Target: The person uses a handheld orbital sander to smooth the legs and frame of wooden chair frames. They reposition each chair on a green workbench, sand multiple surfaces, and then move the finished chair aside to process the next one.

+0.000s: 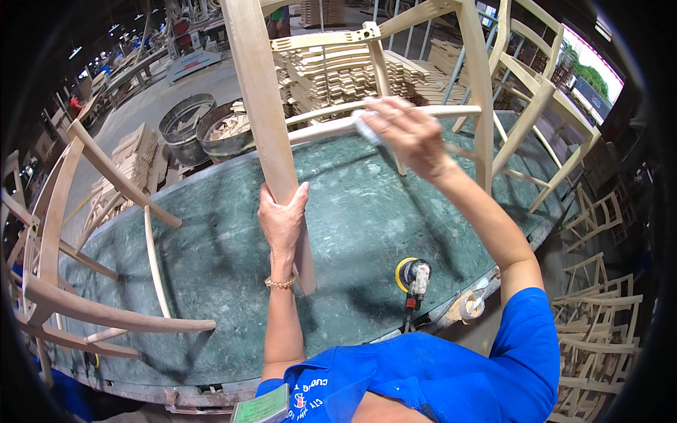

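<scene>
A pale, unpainted wooden chair frame stands tilted on the green-topped table in front of me. My left hand is wrapped round the lower part of its broad leg, thumb on the near side. My right hand is farther off, pressing a white folded sheet against the round wooden rung of the same frame. Whether the sheet is sandpaper or cloth I cannot tell. Below the right forearm, an orbital sander with a yellow pad edge lies on the tabletop.
Other wooden chair frames stand on the table at left and right. An open tub with a spatula is at the near edge. Beyond are round bins and stacked wooden parts. More frames fill the floor at right.
</scene>
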Tool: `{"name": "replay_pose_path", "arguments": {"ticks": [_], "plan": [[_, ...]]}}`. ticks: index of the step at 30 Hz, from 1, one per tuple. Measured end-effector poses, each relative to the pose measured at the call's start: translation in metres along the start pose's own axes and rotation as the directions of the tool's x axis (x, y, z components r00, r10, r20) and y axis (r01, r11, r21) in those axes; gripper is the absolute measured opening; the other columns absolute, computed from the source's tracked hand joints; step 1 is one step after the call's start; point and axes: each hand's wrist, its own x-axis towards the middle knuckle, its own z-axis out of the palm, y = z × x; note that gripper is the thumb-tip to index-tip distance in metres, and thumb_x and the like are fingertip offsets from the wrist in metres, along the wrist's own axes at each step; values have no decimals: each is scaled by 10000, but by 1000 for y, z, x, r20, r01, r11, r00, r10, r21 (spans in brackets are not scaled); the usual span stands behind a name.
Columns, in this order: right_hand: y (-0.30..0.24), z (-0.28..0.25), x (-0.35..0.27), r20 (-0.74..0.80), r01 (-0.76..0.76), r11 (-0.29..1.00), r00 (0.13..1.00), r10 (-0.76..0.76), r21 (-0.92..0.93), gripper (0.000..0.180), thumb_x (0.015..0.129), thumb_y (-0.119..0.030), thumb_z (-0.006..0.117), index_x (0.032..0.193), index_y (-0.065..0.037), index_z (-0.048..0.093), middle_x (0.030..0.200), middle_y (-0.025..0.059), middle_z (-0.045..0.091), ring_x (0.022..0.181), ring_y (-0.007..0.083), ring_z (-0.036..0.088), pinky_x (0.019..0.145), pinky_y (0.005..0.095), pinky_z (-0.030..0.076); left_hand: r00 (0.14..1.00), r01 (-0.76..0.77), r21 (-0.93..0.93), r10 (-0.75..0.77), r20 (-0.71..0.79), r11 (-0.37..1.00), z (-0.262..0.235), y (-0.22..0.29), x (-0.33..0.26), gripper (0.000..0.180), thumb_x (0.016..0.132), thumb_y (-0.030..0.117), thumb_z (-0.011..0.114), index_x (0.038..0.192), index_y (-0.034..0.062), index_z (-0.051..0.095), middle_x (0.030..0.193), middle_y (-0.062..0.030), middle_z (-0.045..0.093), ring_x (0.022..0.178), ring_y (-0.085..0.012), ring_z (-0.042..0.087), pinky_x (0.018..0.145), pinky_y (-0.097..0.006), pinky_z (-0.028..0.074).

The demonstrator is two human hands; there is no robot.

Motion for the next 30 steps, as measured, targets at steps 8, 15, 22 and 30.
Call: {"name": "replay_pose_path", "arguments": {"ticks": [8, 15, 22, 30], "plan": [[4, 20, 2, 157, 78, 996, 985, -71, -34, 556, 843, -288, 633, 1377, -235, 487, 1461, -55, 446, 1281, 133, 458, 930, 340, 341, 998, 59, 37, -60, 33, 998, -9, 4, 18, 406, 748, 260, 764, 990, -4, 572, 783, -133, 680, 704, -222, 680, 655, -340, 533], [-33, 55, 21, 109, 100, 992, 990, -91, -75, 505, 904, -155, 486, 1405, -200, 453, 1505, -33, 380, 1332, 130, 395, 1020, 365, 288, 1000, 9, 21, -10, 26, 1000, -1, 1, 29, 397, 734, 236, 747, 990, -8, 569, 768, -133, 676, 668, -216, 674, 643, -344, 535], [29, 37, -17, 96, 115, 984, 990, -102, -139, 470, 886, -178, 537, 1340, -298, 525, 1500, -75, 383, 1321, 121, 406, 984, 318, 299, 998, -14, 76, 8, 70, 997, 1, 12, 38, 403, 752, 203, 758, 1037, -4, 563, 841, -96, 661, 643, -152, 641, 583, -304, 522], [-42, 64, 36, 44, 23, 999, 999, -24, 24, 427, 914, -178, 527, 1336, -240, 535, 1457, -56, 452, 1303, 128, 443, 1015, 334, 296, 998, 21, 14, -21, 66, 1000, -3, 3, 42, 382, 738, 216, 753, 973, -10, 552, 764, -119, 665, 629, -185, 659, 588, -323, 525]]}}
